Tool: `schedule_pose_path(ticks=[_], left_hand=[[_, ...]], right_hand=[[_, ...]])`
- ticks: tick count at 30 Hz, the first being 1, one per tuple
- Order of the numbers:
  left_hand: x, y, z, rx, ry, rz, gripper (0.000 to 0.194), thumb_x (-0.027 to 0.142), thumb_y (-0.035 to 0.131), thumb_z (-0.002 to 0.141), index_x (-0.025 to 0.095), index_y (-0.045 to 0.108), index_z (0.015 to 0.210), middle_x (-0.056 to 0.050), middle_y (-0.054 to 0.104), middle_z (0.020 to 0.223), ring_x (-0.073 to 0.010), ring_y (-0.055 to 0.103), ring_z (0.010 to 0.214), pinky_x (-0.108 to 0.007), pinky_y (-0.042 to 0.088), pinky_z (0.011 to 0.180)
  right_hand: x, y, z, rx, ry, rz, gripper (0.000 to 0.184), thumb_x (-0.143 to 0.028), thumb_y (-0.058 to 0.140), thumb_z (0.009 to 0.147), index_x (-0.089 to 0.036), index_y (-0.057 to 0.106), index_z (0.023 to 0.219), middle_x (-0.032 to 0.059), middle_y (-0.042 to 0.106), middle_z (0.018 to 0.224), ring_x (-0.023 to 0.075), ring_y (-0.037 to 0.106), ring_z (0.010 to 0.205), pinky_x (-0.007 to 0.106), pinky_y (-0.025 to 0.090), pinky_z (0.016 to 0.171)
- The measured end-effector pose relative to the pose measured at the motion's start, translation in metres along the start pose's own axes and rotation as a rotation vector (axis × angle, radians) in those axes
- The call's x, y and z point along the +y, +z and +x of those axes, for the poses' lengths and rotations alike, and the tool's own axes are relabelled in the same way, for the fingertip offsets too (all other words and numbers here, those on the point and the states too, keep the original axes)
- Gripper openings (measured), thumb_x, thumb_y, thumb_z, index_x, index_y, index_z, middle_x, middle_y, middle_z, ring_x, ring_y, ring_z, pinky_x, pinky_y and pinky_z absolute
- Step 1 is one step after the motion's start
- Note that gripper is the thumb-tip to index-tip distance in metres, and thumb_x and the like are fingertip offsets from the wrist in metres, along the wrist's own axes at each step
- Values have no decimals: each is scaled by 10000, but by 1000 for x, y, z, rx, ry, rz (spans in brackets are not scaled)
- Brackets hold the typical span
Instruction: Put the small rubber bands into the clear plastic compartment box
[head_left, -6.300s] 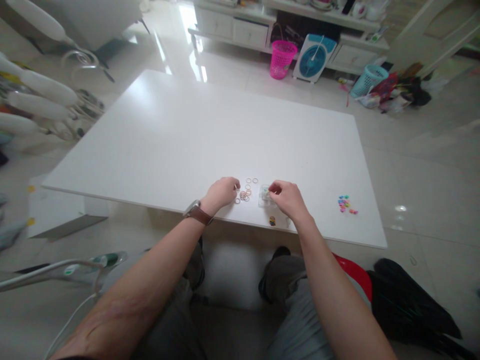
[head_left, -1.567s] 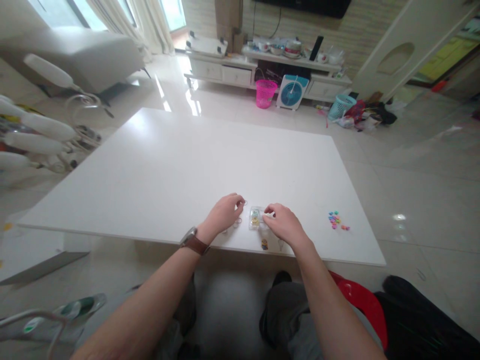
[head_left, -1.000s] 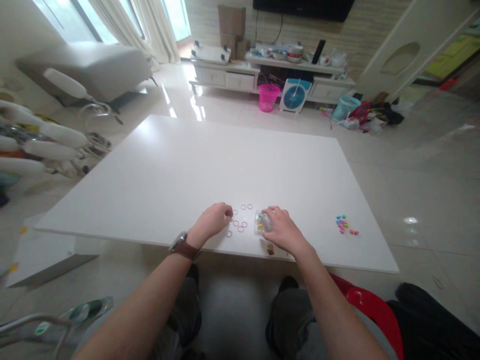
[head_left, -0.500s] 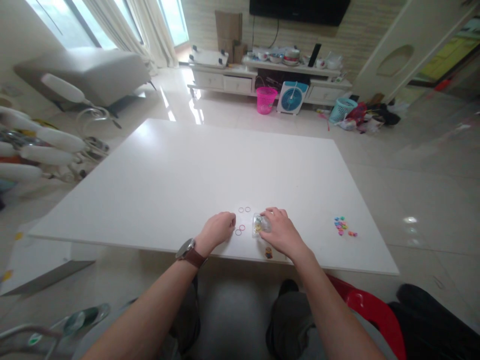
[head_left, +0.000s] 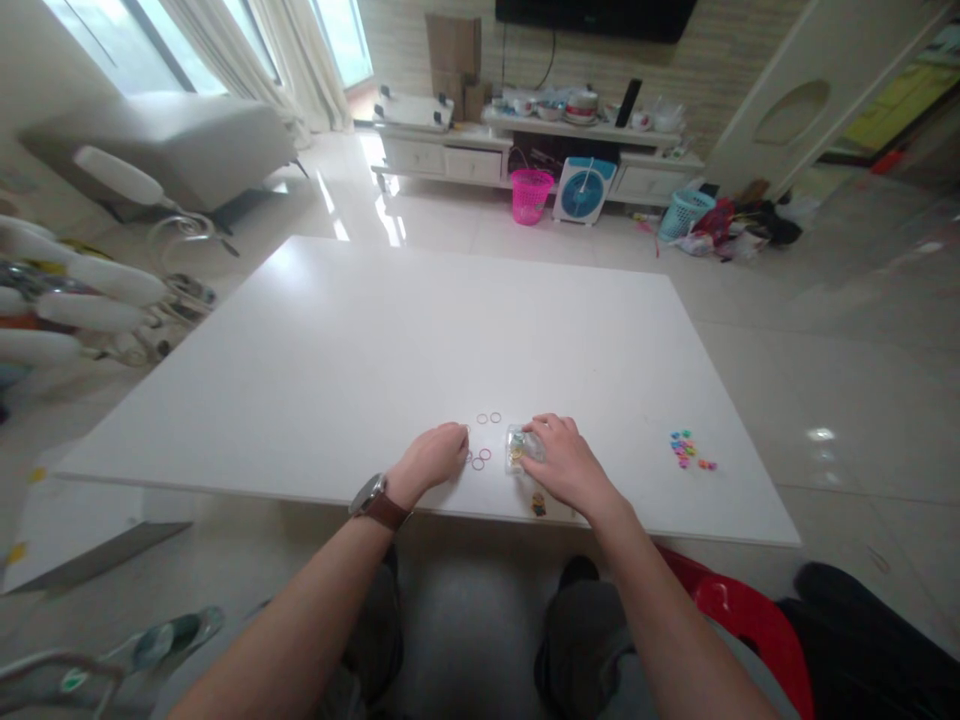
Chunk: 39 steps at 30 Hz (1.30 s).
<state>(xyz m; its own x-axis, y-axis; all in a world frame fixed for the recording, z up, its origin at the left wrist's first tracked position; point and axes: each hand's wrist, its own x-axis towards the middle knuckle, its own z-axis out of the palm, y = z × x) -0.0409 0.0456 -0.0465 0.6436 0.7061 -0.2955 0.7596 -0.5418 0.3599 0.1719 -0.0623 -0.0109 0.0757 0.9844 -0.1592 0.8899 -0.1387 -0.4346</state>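
Near the front edge of the white table (head_left: 390, 330) lies a small clear plastic box (head_left: 517, 447) with coloured bits inside. My right hand (head_left: 568, 464) rests on its right side, fingers curled over it. My left hand (head_left: 435, 458) lies just left of a few small red rubber rings (head_left: 481, 457), its fingers pinched together at the rings; what they hold is too small to make out. Two more rings (head_left: 488, 418) lie a little farther back. A small yellow figure (head_left: 538, 504) sits at the table edge under my right wrist.
A heap of small coloured beads (head_left: 688, 449) lies on the table to the right. A red stool (head_left: 731, 615) stands by my right leg. Across the floor are a pink basket (head_left: 529, 195), a blue fan (head_left: 584, 190) and a TV cabinet (head_left: 540, 150).
The view has tilted up from the table to take in the room. My left hand has gathered up rings, leaving fewer on the table. My right hand has settled onto the clear box.
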Motion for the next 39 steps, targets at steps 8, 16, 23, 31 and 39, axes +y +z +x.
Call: schedule_pose_path(ticks=[8, 16, 23, 31, 39], left_hand=[[-21, -30, -4, 139, -91, -225, 118, 197, 518, 945, 175, 629, 911, -85, 739, 951, -201, 657, 847, -310, 460, 758], [-14, -5, -2, 86, -51, -75, 63, 207, 596, 918, 184, 652, 933, -94, 745, 983, -222, 668, 897, -324, 463, 778], [-23, 2, 2, 24, -80, 54, 147, 215, 547, 935, 176, 661, 852, -126, 727, 954, -244, 670, 880, -345, 467, 776], [-11, -6, 2, 84, 9, -55, 157, 216, 516, 931, 178, 631, 832, -103, 716, 929, -210, 648, 820, -318, 457, 736], [8, 10, 3, 13, 77, -17, 162, 279, 592, 919, 202, 642, 786, -92, 724, 856, -224, 653, 773, -329, 447, 691]], right_hand=[[0, -2, -1, 2, 1, 15, 308, -295, 615, 888, -211, 679, 1177, 89, 625, 1268, 283, 501, 1202, 406, 438, 1040], [-2, -1, -1, -18, -11, 12, 292, -286, 594, 901, -215, 676, 1172, 91, 635, 1251, 275, 501, 1203, 388, 430, 1029], [-3, 0, -2, -15, -10, 24, 282, -275, 618, 891, -214, 689, 1156, 91, 646, 1232, 267, 513, 1189, 373, 442, 1010], [-6, -3, -3, -10, -20, 24, 267, -267, 615, 890, -220, 695, 1140, 86, 657, 1210, 264, 518, 1176, 371, 441, 1011], [-8, 1, -2, -17, -38, 20, 291, -243, 606, 885, -213, 698, 1159, 88, 658, 1217, 260, 517, 1175, 367, 438, 1023]])
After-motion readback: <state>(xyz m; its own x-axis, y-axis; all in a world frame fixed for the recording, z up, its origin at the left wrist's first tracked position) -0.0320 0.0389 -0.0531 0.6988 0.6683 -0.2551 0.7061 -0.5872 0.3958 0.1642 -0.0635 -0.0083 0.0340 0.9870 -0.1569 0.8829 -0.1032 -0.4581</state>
